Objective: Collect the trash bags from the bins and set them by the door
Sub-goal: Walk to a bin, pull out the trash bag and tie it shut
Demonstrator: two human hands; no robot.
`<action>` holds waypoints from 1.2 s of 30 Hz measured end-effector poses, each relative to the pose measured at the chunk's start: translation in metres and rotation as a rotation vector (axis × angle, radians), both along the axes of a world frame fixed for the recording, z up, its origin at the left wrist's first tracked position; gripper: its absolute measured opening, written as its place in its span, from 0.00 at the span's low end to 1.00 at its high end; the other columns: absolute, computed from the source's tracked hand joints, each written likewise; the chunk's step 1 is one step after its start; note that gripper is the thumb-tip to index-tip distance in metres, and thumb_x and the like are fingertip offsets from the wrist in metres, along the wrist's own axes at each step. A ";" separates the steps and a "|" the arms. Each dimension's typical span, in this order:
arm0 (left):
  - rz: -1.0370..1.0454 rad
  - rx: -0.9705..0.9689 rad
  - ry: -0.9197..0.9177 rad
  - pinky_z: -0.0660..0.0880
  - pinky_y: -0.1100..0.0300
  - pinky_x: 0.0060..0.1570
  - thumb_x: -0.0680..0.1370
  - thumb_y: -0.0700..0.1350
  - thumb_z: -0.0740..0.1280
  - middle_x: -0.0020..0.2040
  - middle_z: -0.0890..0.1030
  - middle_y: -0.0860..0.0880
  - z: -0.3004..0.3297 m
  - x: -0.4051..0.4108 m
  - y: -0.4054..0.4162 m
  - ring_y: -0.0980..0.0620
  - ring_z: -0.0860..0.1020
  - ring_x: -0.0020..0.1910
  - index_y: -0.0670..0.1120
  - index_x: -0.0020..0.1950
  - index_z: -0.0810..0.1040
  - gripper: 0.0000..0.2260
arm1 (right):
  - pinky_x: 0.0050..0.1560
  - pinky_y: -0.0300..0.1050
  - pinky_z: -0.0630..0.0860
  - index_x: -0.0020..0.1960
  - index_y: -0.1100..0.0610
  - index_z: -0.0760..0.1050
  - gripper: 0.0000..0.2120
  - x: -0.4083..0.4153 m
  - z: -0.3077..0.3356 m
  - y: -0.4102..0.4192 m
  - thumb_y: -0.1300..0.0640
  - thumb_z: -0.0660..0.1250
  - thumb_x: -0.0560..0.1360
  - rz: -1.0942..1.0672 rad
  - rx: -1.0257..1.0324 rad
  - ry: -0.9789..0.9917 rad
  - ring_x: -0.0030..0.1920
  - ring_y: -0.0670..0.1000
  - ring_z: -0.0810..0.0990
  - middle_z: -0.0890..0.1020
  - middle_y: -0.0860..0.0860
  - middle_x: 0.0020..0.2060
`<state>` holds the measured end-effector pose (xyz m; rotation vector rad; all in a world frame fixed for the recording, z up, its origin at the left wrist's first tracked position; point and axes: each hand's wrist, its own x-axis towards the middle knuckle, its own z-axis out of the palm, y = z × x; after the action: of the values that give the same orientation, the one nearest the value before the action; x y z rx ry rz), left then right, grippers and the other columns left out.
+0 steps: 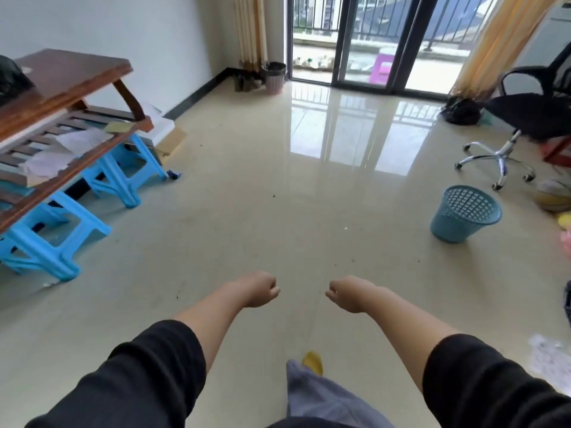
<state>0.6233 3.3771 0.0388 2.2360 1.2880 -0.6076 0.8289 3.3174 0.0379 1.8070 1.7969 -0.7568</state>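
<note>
Head view: both hands, left hand [258,288] and right hand [347,293], curl empty fingers; next, walk to lined pink bin [274,77] upper centre, gather bag rim.

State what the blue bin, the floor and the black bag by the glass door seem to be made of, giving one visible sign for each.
Blue bin: likely moulded plastic, matte, with lattice walls. Floor: probably glazed tile, glossy, mirroring the door bars. Black bag: seemingly thin plastic film, crumpled with a slight sheen.

A single head-worn view looks forward and down across the floor [247,211] toward the glass door [364,41] far ahead, forearms nearest the lens.
</note>
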 end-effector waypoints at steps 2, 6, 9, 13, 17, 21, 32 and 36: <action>0.010 0.007 -0.005 0.70 0.55 0.55 0.82 0.50 0.54 0.63 0.77 0.41 0.005 0.024 0.051 0.43 0.75 0.60 0.41 0.60 0.75 0.18 | 0.63 0.50 0.68 0.68 0.61 0.66 0.21 0.027 0.006 0.054 0.51 0.47 0.82 0.002 0.001 -0.007 0.66 0.59 0.70 0.72 0.58 0.66; 0.041 0.000 -0.026 0.70 0.55 0.55 0.82 0.50 0.54 0.63 0.77 0.42 0.011 0.061 0.141 0.43 0.75 0.60 0.42 0.60 0.75 0.17 | 0.66 0.51 0.66 0.71 0.61 0.63 0.22 0.070 0.016 0.153 0.49 0.47 0.82 -0.004 -0.039 -0.036 0.69 0.58 0.67 0.69 0.58 0.69; 0.054 -0.010 -0.020 0.71 0.54 0.56 0.82 0.50 0.54 0.62 0.77 0.41 0.007 0.077 0.210 0.42 0.76 0.60 0.41 0.60 0.76 0.17 | 0.66 0.50 0.65 0.70 0.61 0.64 0.23 0.086 0.017 0.226 0.49 0.47 0.82 0.015 -0.043 -0.025 0.69 0.58 0.68 0.70 0.58 0.69; 0.055 0.013 -0.012 0.71 0.54 0.56 0.81 0.50 0.55 0.62 0.77 0.41 -0.004 0.091 0.319 0.42 0.75 0.60 0.42 0.61 0.76 0.17 | 0.68 0.49 0.63 0.72 0.61 0.62 0.23 0.098 0.017 0.334 0.50 0.46 0.83 0.024 -0.029 -0.005 0.71 0.57 0.66 0.67 0.56 0.71; 0.025 0.041 -0.018 0.71 0.54 0.57 0.81 0.51 0.54 0.63 0.77 0.41 -0.003 0.104 0.438 0.42 0.75 0.62 0.43 0.62 0.75 0.17 | 0.68 0.50 0.64 0.71 0.60 0.63 0.23 0.110 0.012 0.451 0.49 0.47 0.82 -0.006 -0.004 0.002 0.71 0.57 0.66 0.68 0.56 0.71; -0.008 0.063 0.015 0.71 0.54 0.56 0.81 0.51 0.54 0.63 0.77 0.42 0.011 0.117 0.561 0.43 0.75 0.61 0.43 0.61 0.75 0.17 | 0.66 0.50 0.65 0.70 0.61 0.64 0.22 0.121 0.026 0.564 0.49 0.47 0.82 -0.025 0.024 0.009 0.69 0.57 0.68 0.69 0.56 0.69; -0.021 0.065 0.036 0.72 0.53 0.56 0.81 0.51 0.54 0.62 0.77 0.43 0.013 0.168 0.833 0.42 0.76 0.60 0.43 0.61 0.75 0.17 | 0.65 0.50 0.66 0.70 0.62 0.65 0.23 0.166 0.018 0.837 0.50 0.47 0.83 0.027 0.032 -0.016 0.68 0.59 0.69 0.71 0.58 0.68; 0.042 0.052 0.035 0.71 0.54 0.54 0.81 0.51 0.54 0.61 0.78 0.43 0.010 0.195 0.937 0.43 0.76 0.59 0.43 0.61 0.75 0.17 | 0.65 0.49 0.66 0.69 0.63 0.65 0.23 0.199 0.010 0.949 0.50 0.47 0.83 0.065 0.028 -0.017 0.67 0.59 0.70 0.71 0.59 0.68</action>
<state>0.8180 4.3144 0.0486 2.2426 1.3794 -0.6062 1.0275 4.2662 0.0476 1.7587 1.8541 -0.6931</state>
